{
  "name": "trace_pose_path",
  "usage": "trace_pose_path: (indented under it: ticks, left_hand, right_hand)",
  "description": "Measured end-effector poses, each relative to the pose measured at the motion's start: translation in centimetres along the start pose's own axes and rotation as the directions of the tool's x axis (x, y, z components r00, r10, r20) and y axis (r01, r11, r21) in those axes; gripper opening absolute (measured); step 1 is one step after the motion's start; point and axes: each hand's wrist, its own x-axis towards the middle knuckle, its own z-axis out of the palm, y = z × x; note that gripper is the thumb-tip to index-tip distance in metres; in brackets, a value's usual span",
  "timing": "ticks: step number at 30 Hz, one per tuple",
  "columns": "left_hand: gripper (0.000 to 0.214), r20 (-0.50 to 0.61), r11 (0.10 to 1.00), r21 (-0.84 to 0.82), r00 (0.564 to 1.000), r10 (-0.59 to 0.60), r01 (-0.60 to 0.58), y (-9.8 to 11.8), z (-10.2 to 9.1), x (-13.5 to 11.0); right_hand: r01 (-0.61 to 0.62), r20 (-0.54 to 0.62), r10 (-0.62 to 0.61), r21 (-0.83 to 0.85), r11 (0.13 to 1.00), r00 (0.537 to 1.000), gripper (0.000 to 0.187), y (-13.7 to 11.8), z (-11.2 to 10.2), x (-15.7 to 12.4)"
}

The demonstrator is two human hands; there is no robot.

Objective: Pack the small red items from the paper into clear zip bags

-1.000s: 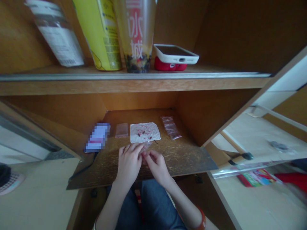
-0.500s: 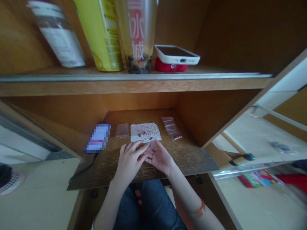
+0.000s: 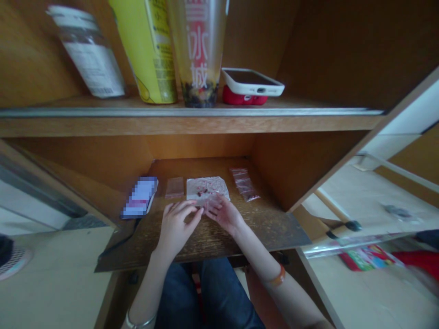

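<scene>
Dark wood desktop, and both hands are working right at the near edge of a white paper sheet with little red bits scattered on it. The right hand has a small clear baggie pinched between thumb and fingers, or at least it looks that way (it's pretty blurry there). The baggie sits just over the paper's front edge. The left hand has its fingers close together and slightly curled, with the tips up against the baggie, but I can't tell if they actually grip it. An empty bag lies just left of the paper, and a bag with red stuff lies to the right. A phone is on the shelf above.
</scene>
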Motion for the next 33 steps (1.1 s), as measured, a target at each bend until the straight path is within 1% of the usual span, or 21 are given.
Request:
trace_pose_path:
  ticks: [2,3,5,7,8,9,11,13,17,19,22,25,29,33]
  left_hand:
    - [0.010,-0.027,0.999,-0.028,0.999,-0.046,0.045,-1.2,0.4,0.5]
    - [0.012,-0.030,0.997,-0.041,0.997,-0.072,0.071,-1.9,0.7,0.7]
    - [0.026,-0.011,0.991,-0.074,0.994,-0.112,0.111,-3.5,1.7,1.3]
    - [0.037,0.036,0.985,-0.093,0.989,-0.142,0.144,-5.1,2.9,1.8]
    - [0.041,0.065,0.981,-0.094,0.985,-0.161,0.167,-5.8,3.6,2.1]
    - [0.044,0.081,0.978,-0.092,0.981,-0.178,0.185,-6.5,4.3,2.3]
    - [0.043,0.079,0.978,-0.099,0.981,-0.176,0.183,-7.6,5.6,2.6]
    - [0.043,0.072,0.984,-0.101,0.988,-0.139,0.146,-8.4,6.7,2.7]
    - [0.044,0.079,0.997,-0.052,0.996,-0.045,0.049,-9.3,8.2,2.6]
    - [0.044,0.091,0.999,-0.020,0.996,-0.024,0.026,-9.5,8.6,2.4]
    - [0.044,0.100,1.000,-0.015,0.995,-0.021,0.023,-9.7,8.9,2.3]
    - [0.049,0.088,0.999,-0.038,0.996,-0.032,0.036,-9.8,8.9,2.3]
    - [0.049,0.077,0.995,-0.087,0.996,-0.045,0.052,-9.8,8.7,2.3]
    - [0.041,0.075,0.988,-0.139,0.995,-0.059,0.069,-9.8,8.3,2.2]
  right_hand:
    - [0.110,-0.021,-0.111,-0.058,0.992,0.994,0.009,-0.4,0.5,1.3]
    - [0.167,-0.030,-0.171,-0.095,0.981,0.985,0.012,-0.6,0.7,2.0]
    - [0.283,-0.046,-0.294,-0.168,0.944,0.955,0.020,-0.6,1.2,3.4]
    - [0.378,-0.097,-0.408,-0.234,0.896,0.908,0.029,-0.3,1.5,4.9]
    - [0.422,-0.116,-0.466,-0.276,0.863,0.877,0.033,0.1,1.5,5.7]
    - [0.465,-0.132,-0.527,-0.325,0.823,0.840,0.037,0.5,1.5,6.3]
    - [0.526,-0.136,-0.633,-0.439,0.728,0.762,0.040,1.3,1.4,7.4]
    - [0.570,-0.096,-0.706,-0.519,0.637,0.702,0.040,2.0,1.2,8.1]
    - [0.660,0.079,-0.799,-0.615,0.431,0.596,0.036,2.7,1.1,8.0]
    - [0.682,0.153,-0.822,-0.651,0.335,0.549,0.035,2.8,1.0,7.7]
    - [0.675,0.216,-0.827,-0.698,0.240,0.518,0.032,2.8,0.9,7.2]
    - [0.644,0.232,-0.831,-0.742,0.184,0.505,0.026,2.7,0.7,7.0]
    - [0.632,0.241,-0.835,-0.759,0.156,0.495,0.027,2.5,0.7,7.0]
    - [0.649,0.258,-0.828,-0.744,0.158,0.498,0.038,2.3,0.8,7.0]
